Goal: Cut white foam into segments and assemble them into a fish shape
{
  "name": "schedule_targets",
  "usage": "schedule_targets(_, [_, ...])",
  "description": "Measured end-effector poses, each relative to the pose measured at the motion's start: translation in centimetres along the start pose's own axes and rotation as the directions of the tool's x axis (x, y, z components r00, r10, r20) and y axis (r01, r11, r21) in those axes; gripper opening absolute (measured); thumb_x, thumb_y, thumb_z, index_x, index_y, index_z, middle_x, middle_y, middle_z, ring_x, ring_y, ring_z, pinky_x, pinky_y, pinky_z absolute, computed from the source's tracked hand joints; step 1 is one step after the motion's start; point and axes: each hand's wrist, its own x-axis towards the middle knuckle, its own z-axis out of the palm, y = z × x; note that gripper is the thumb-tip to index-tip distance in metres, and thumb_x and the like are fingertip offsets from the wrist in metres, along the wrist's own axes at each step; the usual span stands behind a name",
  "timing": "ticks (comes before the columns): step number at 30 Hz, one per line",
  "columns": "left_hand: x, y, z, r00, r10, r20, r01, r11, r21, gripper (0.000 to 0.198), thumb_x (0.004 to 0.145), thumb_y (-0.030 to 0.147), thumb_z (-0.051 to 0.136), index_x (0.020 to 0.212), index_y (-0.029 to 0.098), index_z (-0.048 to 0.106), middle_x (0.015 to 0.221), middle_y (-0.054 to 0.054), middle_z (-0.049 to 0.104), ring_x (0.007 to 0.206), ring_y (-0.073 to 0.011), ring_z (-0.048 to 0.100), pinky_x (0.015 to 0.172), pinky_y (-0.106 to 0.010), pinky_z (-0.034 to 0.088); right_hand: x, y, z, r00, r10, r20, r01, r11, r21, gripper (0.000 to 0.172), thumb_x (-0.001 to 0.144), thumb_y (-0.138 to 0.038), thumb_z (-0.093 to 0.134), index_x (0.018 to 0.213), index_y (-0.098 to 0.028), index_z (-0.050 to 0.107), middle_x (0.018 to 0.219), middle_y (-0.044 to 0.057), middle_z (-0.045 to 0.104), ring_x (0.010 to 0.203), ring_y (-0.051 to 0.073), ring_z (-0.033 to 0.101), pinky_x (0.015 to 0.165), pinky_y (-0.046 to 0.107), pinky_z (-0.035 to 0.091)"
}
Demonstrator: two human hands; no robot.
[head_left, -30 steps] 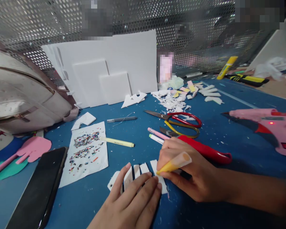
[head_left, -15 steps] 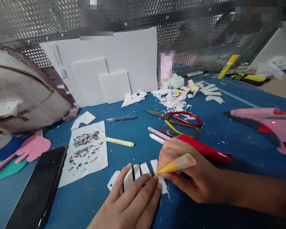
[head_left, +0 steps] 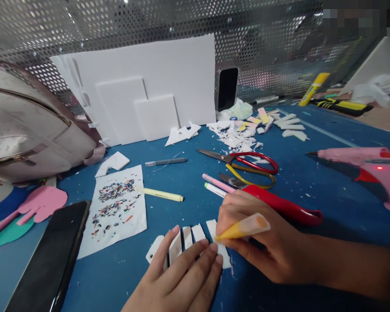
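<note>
Currently: foam strips pinned flat, cutter gripped on top

White foam piece (head_left: pixel 198 232), slit into narrow strips, lies flat on the blue table (head_left: pixel 312 186) at the near edge, centre of view. Left hand (head_left: pixel 182 281) lies over it, fingers (head_left: pixel 195 260) stretched out flat and pressing on the strips, grasping nothing. Right hand (head_left: pixel 273 251) is just to the right, fingers curled tight around a yellow cutter (head_left: pixel 243 228); its tip touches the rightmost strip, and the blade itself is too small to make out.

Just behind the right hand lies a red-handled tool (head_left: pixel 286 208), with a pink pen (head_left: pixel 216 182) beside it. Further back are red scissors (head_left: pixel 250 159) crossed over yellow scissors (head_left: pixel 247 178). Pink glue gun (head_left: pixel 367 167) sits at far right, its light on. To the left of the foam piece is a paper sheet (head_left: pixel 117 216) strewn with coloured bits, a yellow pen (head_left: pixel 159 194) at its edge, and a black phone (head_left: pixel 48 255) near left. White foam boards (head_left: pixel 143 86) lean on the mesh wall behind, with a scrap pile (head_left: pixel 237 135) in front of them.
</note>
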Motion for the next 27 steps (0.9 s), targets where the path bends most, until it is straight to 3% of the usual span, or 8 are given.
schedule_targets(10, [0.1,-0.3,-0.5,0.999,0.035,0.034,-0.035,0.999,0.012,0.040,0.107,0.015,0.028,0.138,0.021,0.054,0.142,0.004,0.057,0.136,-0.0154,0.045,0.125,-0.052,-0.003,0.0,0.1,-0.2,0.999,-0.020,-0.038,0.021,0.999,0.044,0.008,0.093,-0.010,0.053,0.096,-0.017,0.057,0.087,0.002,0.062,0.078,0.015,0.051,0.075,0.034,0.036])
schedule_targets(15, [0.2,-0.4,-0.7,0.999,0.046,0.027,-0.046,0.999,-0.005,0.039,0.108,0.020,0.029,0.138,0.019,0.054,0.141,0.002,0.058,0.136,-0.0165,0.045,0.125,-0.052,-0.002,-0.2,0.3,-0.6,0.962,0.123,-0.243,-0.077,0.979,0.189,0.014,0.100,-0.017,0.046,0.092,-0.016,0.057,0.092,0.005,0.062,0.088,0.017,0.059,0.081,0.033,0.043])
schedule_targets(18, [0.2,-0.4,-0.7,0.999,0.050,0.019,-0.050,0.999,-0.007,0.039,0.108,0.023,0.030,0.138,0.021,0.054,0.141,0.001,0.058,0.136,-0.0161,0.045,0.126,-0.050,0.000,-0.2,0.6,-0.8,0.941,0.178,-0.287,-0.119,0.970,0.210,0.018,0.101,-0.021,0.047,0.086,-0.017,0.056,0.090,0.005,0.062,0.086,0.016,0.059,0.081,0.032,0.045])
schedule_targets(23, [0.0,-0.5,-0.7,0.998,0.055,0.023,-0.055,0.998,-0.013,0.040,0.108,0.025,0.028,0.139,0.021,0.054,0.144,-0.001,0.055,0.138,-0.0170,0.043,0.125,-0.050,0.002,0.0,1.3,-1.0,0.953,0.117,-0.278,-0.090,0.990,0.108,0.016,0.101,-0.021,0.049,0.092,-0.016,0.062,0.093,0.006,0.064,0.088,0.018,0.060,0.086,0.034,0.047])
schedule_targets(27, [-0.2,-0.3,-0.6,0.999,0.041,0.013,-0.041,0.999,-0.019,0.039,0.108,0.025,0.029,0.138,0.023,0.055,0.144,-0.002,0.055,0.138,-0.0174,0.043,0.125,-0.050,0.004,0.0,2.0,-1.0,0.982,0.065,-0.176,-0.079,0.994,-0.074,0.016,0.101,-0.020,0.050,0.111,-0.020,0.063,0.100,0.004,0.068,0.095,0.019,0.059,0.092,0.037,0.042])
